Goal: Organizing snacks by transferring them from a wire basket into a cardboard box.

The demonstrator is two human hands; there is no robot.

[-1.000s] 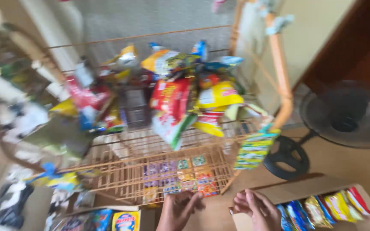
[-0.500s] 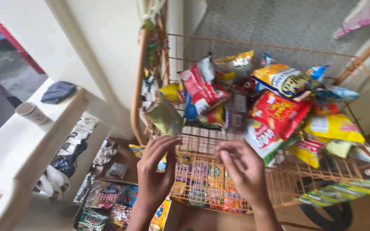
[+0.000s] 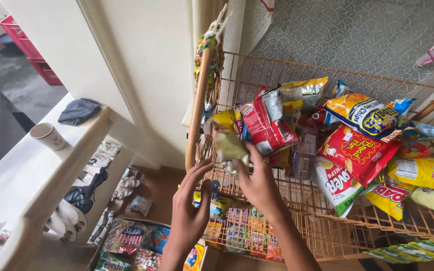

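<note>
Right hand [image 3: 257, 183] pinching olive snack packet [image 3: 229, 148] mid-frame for hanging on wire rack [image 3: 277, 70]; left hand [image 3: 189, 211] open, empty below.

Both bare forearms rise from the bottom edge of the frame, slightly left of centre, and reach upward. The left hand [image 3: 189, 211] sits lower centre-left, back toward the camera, its fingers spread and stretched up with the tips apart, closing on nothing. The right hand [image 3: 258, 183] is just beside it, a little higher and nearer the centre, wrist bent, its thumb and fingers curled forward in a closed grip at the fingertips.
</note>
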